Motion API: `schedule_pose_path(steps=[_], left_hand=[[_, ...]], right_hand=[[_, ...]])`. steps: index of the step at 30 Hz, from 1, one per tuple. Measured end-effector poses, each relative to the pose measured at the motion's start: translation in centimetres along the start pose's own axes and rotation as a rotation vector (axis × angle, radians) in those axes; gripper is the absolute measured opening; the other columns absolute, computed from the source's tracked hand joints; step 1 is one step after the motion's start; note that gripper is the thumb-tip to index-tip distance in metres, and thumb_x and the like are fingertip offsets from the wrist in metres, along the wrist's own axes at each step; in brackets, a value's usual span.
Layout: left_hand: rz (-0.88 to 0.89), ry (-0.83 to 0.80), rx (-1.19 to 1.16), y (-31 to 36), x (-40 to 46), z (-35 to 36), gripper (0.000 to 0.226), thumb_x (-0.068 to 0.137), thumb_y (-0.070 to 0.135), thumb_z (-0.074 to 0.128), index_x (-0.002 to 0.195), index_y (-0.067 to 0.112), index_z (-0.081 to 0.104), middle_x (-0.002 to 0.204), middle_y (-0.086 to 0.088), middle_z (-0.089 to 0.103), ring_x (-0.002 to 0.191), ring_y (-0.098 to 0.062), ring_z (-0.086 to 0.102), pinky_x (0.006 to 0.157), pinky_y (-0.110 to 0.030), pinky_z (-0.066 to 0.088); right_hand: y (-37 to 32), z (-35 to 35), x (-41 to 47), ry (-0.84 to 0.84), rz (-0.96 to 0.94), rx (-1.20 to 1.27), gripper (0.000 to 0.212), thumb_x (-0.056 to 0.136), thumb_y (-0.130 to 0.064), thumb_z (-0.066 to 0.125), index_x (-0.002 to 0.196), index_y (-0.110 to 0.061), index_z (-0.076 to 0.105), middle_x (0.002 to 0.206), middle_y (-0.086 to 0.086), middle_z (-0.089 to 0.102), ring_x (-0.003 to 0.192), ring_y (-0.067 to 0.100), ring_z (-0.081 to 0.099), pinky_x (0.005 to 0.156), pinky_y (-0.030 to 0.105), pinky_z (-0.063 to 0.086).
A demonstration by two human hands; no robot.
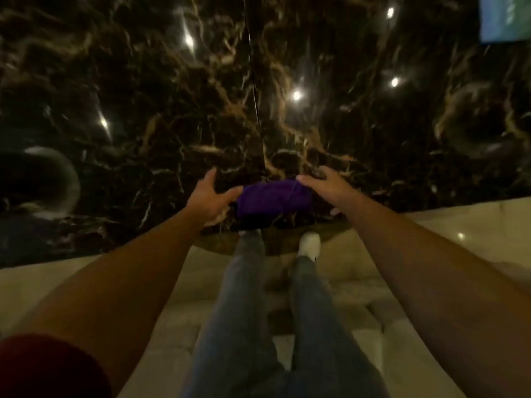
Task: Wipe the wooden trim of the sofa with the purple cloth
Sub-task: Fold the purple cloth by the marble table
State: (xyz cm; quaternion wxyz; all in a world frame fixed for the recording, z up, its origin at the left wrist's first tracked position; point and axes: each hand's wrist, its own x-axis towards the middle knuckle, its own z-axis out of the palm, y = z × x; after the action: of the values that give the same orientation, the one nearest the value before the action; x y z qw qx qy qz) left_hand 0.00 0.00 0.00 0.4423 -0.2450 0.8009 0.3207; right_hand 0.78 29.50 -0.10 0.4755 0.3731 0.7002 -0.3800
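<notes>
A folded purple cloth (pixel 274 199) lies near the front edge of a glossy dark marble table (pixel 143 110). My left hand (pixel 208 199) hovers just left of the cloth, fingers spread and thumb tip at the cloth's left edge. On the other side, my right hand (pixel 324 186) has its fingertips resting on the cloth's upper right corner, with the thumb apart at the lower right. Neither hand has closed on the cloth. No sofa or wooden trim shows in this view.
A dark round object with a pale rim (pixel 48 182) sits on the table at far left. My legs in jeans (pixel 244 311) and a white shoe (pixel 309 244) stand on the beige tiled floor (pixel 474 225). A bluish screen (pixel 505 18) shows at top right.
</notes>
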Motion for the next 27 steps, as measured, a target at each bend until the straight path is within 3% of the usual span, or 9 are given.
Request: schedule_pose_path(steps=[4, 8, 10, 13, 17, 20, 22, 25, 27], left_hand=[[0.304, 0.098, 0.208, -0.1, 4.4, 2.6, 0.073, 0.088, 0.046, 0.073, 0.15, 0.024, 0.044, 0.153, -0.007, 0.05, 0.138, -0.028, 0.05, 0.115, -0.046, 0.042], [0.553, 0.154, 0.463, -1.9, 7.4, 7.7, 0.065, 0.09, 0.039, 0.067, 0.149, 0.022, 0.045, 0.159, -0.007, 0.042, 0.143, -0.029, 0.044, 0.116, -0.054, 0.039], [0.523, 0.078, 0.538, -1.7, 7.9, 9.7, 0.073, 0.091, 0.039, 0.068, 0.154, 0.025, 0.035, 0.163, -0.008, 0.034, 0.144, -0.033, 0.041, 0.113, -0.057, 0.04], [0.331, 0.027, 0.651, -2.6, 9.0, 11.3, 0.087, 0.088, 0.035, 0.073, 0.159, 0.028, 0.023, 0.157, -0.015, 0.037, 0.139, -0.04, 0.041, 0.107, -0.059, 0.043], [0.16, -0.105, 0.419, -3.5, 10.6, 10.5, 0.071, 0.085, 0.031, 0.074, 0.148, 0.022, 0.043, 0.135, -0.014, 0.061, 0.12, -0.034, 0.061, 0.092, -0.042, 0.054], [0.022, -0.206, 0.162, -3.0, 9.8, 8.4, 0.056, 0.082, 0.029, 0.076, 0.136, 0.022, 0.062, 0.129, -0.01, 0.066, 0.116, -0.03, 0.064, 0.092, -0.037, 0.055], [-0.003, -0.192, 0.033, -2.5, 8.9, 6.8, 0.042, 0.078, 0.026, 0.075, 0.12, 0.026, 0.072, 0.116, -0.007, 0.071, 0.108, -0.028, 0.067, 0.09, -0.04, 0.059], [0.034, -0.113, -0.133, -1.2, 5.5, 4.0, 0.021, 0.07, 0.022, 0.071, 0.085, 0.037, 0.072, 0.089, 0.002, 0.071, 0.089, -0.021, 0.069, 0.067, -0.031, 0.056], [0.083, -0.097, -0.227, 1.2, 1.2, 2.9, 0.02, 0.069, 0.019, 0.07, 0.082, 0.034, 0.075, 0.087, 0.001, 0.072, 0.087, -0.022, 0.07, 0.066, -0.034, 0.058]], right_hand=[[1.4, 3.7, 3.4, 0.134, -0.055, 0.027, 0.088, 0.088, -0.06, 0.072, 0.16, -0.027, 0.032, 0.159, 0.01, 0.042, 0.141, 0.035, 0.047, 0.112, 0.047, 0.047], [4.1, 9.4, 6.6, 0.27, -0.08, 0.05, 0.074, 0.092, -0.048, 0.071, 0.155, -0.025, 0.039, 0.151, 0.009, 0.046, 0.134, 0.031, 0.052, 0.11, 0.047, 0.049], [3.9, 11.2, 7.5, 0.305, -0.055, 0.036, 0.08, 0.09, -0.051, 0.07, 0.158, -0.026, 0.036, 0.156, 0.01, 0.042, 0.139, 0.032, 0.047, 0.113, 0.05, 0.046], [2.4, 12.8, 8.7, 0.294, 0.002, 0.206, 0.081, 0.086, -0.05, 0.072, 0.157, -0.028, 0.04, 0.155, 0.009, 0.041, 0.135, 0.032, 0.049, 0.11, 0.048, 0.049], [0.4, 13.6, 9.7, 0.157, -0.032, 0.306, 0.067, 0.086, -0.041, 0.075, 0.148, -0.03, 0.051, 0.149, 0.006, 0.051, 0.127, 0.026, 0.055, 0.096, 0.037, 0.052], [-0.6, 12.5, 9.4, 0.072, -0.02, 0.32, 0.06, 0.088, -0.042, 0.072, 0.144, -0.03, 0.055, 0.148, 0.004, 0.053, 0.128, 0.027, 0.054, 0.103, 0.047, 0.053], [-1.1, 11.9, 9.1, 0.022, -0.009, 0.302, 0.057, 0.088, -0.043, 0.071, 0.142, -0.029, 0.057, 0.147, 0.003, 0.054, 0.124, 0.025, 0.054, 0.105, 0.048, 0.052], [-1.9, 11.0, 6.6, -0.057, -0.046, 0.32, 0.053, 0.09, -0.043, 0.07, 0.14, -0.031, 0.058, 0.14, 0.001, 0.055, 0.119, 0.023, 0.053, 0.095, 0.043, 0.052], [-2.1, 8.7, 3.0, -0.075, -0.08, 0.378, 0.049, 0.091, -0.043, 0.069, 0.138, -0.033, 0.059, 0.132, -0.002, 0.055, 0.116, 0.022, 0.053, 0.087, 0.042, 0.053]])
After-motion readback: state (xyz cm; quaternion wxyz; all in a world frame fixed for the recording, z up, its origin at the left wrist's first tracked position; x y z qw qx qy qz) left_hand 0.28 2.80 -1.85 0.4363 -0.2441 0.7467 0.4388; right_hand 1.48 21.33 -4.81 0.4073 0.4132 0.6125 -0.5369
